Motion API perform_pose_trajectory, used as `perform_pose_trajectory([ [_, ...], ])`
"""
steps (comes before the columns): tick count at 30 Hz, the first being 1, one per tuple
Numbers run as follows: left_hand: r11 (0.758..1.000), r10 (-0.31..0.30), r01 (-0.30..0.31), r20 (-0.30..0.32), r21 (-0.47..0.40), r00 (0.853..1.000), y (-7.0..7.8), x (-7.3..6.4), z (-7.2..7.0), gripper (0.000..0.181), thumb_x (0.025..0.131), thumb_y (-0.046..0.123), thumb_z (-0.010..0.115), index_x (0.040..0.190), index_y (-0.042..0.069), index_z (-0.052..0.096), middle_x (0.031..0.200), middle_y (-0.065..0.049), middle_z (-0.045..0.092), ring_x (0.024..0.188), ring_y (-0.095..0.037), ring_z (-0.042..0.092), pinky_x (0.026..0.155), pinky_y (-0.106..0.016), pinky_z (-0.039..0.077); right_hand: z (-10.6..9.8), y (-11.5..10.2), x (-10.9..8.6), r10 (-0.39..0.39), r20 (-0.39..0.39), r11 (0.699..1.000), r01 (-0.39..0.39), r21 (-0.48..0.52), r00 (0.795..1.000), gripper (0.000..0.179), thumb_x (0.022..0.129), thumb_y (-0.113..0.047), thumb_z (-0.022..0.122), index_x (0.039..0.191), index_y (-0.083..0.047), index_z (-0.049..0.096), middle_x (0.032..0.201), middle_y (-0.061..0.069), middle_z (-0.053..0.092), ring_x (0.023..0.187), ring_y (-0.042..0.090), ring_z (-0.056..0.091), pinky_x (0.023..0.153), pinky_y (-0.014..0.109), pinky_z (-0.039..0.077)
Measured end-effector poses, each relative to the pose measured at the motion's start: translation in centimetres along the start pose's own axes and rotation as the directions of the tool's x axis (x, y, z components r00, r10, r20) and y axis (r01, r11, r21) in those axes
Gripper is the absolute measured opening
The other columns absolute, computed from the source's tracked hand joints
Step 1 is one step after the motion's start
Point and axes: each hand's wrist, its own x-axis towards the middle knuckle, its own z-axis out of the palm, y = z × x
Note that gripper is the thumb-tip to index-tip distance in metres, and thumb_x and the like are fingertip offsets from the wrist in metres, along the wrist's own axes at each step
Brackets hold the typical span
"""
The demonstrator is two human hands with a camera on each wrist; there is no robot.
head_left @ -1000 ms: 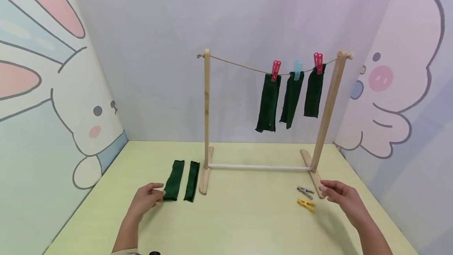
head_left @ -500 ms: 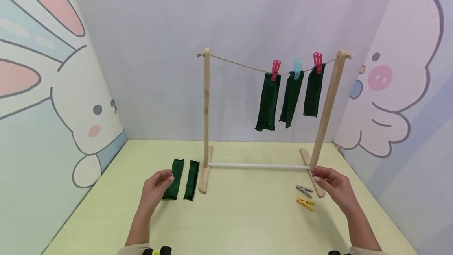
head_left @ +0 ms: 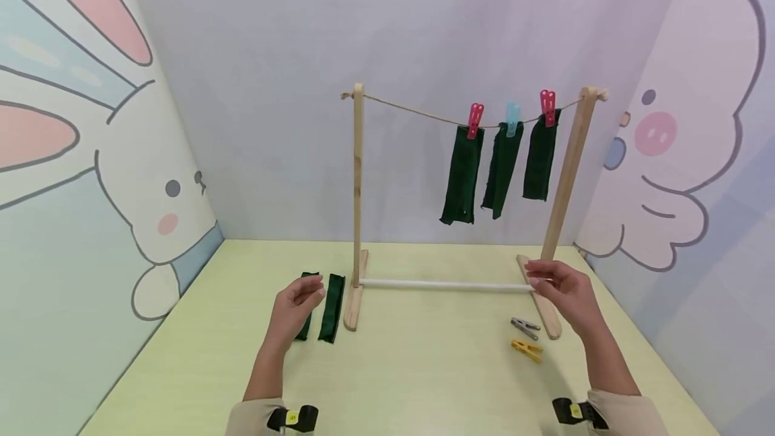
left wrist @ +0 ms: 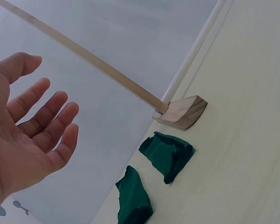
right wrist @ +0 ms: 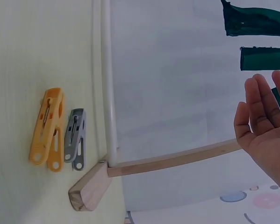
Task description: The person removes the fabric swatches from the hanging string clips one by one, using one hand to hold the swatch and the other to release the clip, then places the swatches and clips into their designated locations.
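Observation:
My left hand (head_left: 297,310) is raised with loosely bent fingers and nothing in it. In the head view it overlaps one of two dark green cloth strips on the table; the other green cloth strip (head_left: 331,308) lies just right of it. My right hand (head_left: 568,293), also holding nothing, hovers before the rack's right post (head_left: 569,173). Below it lie a grey clothespin (right wrist: 75,139) and a yellow clothespin (head_left: 527,350). Three green cloths, such as the leftmost cloth (head_left: 463,177), hang from the string (head_left: 418,112) by two red clothespins and a light blue clothespin (head_left: 512,118).
The wooden rack's left post (head_left: 358,180) stands on a flat foot (head_left: 354,308). A white rod (head_left: 445,284) joins the two posts low down. Pale walls with cartoon animals enclose the yellow-green table (head_left: 412,375) at the back and sides.
Both hands have risen away from the table and moved inward, the left to the right and the right a little leftward. The cloths and clothespins stay where they were.

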Motion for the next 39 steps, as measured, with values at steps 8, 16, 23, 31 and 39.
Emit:
perform_pose_trajectory([
  [8, 0.999, 0.043, -0.043, 0.019, -0.007, 0.999, 1.2, 0.7, 1.0, 0.035, 0.089, 0.021, 0.065, 0.119, 0.004, 0.059, 0.112, -0.017, 0.058, 0.098, -0.02, 0.058, 0.08, -0.024, 0.047, 0.0, -0.7, 1.5, 0.011, -0.037, 1.0, -0.012, -0.023, 0.999, 0.023, 0.087, 0.008, 0.058, 0.11, 0.013, 0.057, 0.101, 0.002, 0.065, 0.09, 0.002, 0.058, 0.072, 0.015, 0.048],
  [16, 0.996, 0.077, -0.079, 0.058, 0.036, 0.995, 4.4, 0.6, 2.1, 0.028, 0.089, 0.006, 0.062, 0.115, -0.004, 0.059, 0.11, -0.022, 0.058, 0.098, -0.028, 0.056, 0.079, -0.023, 0.046, 0.2, -0.9, 2.3, 0.027, -0.043, 0.999, -0.026, 0.023, 0.999, 0.024, 0.089, 0.006, 0.057, 0.111, 0.014, 0.055, 0.102, 0.0, 0.065, 0.09, 0.006, 0.06, 0.074, 0.015, 0.048],
  [23, 0.991, 0.097, -0.103, 0.074, 0.083, 0.993, 5.2, 1.2, 3.0, 0.023, 0.088, 0.004, 0.063, 0.111, -0.003, 0.059, 0.106, -0.015, 0.06, 0.096, -0.028, 0.057, 0.077, -0.027, 0.047, 0.5, -0.9, 3.3, 0.036, -0.016, 0.998, -0.036, -0.052, 0.999, 0.023, 0.091, -0.004, 0.059, 0.109, 0.01, 0.057, 0.101, 0.004, 0.064, 0.089, 0.006, 0.059, 0.076, 0.015, 0.047],
  [31, 0.99, 0.133, -0.137, 0.101, 0.036, 0.986, 5.7, 2.0, 3.9, 0.02, 0.087, 0.0, 0.062, 0.107, -0.006, 0.06, 0.102, -0.021, 0.06, 0.09, -0.031, 0.058, 0.072, -0.026, 0.048, 0.7, -1.4, 4.6, 0.01, -0.013, 0.994, -0.012, -0.105, 1.0, 0.021, 0.09, -0.005, 0.061, 0.106, 0.006, 0.055, 0.099, 0.013, 0.06, 0.087, 0.009, 0.057, 0.073, 0.016, 0.047],
  [39, 0.984, 0.168, -0.175, 0.174, 0.024, 0.97, 6.4, 2.8, 5.2, 0.022, 0.088, 0.003, 0.062, 0.108, -0.005, 0.061, 0.103, -0.021, 0.06, 0.094, -0.031, 0.057, 0.076, -0.028, 0.049, 1.4, -3.2, 5.9, -0.035, 0.015, 0.992, 0.037, -0.124, 0.999, 0.021, 0.087, 0.002, 0.061, 0.107, 0.008, 0.055, 0.101, 0.021, 0.059, 0.087, 0.007, 0.056, 0.071, 0.015, 0.046],
])
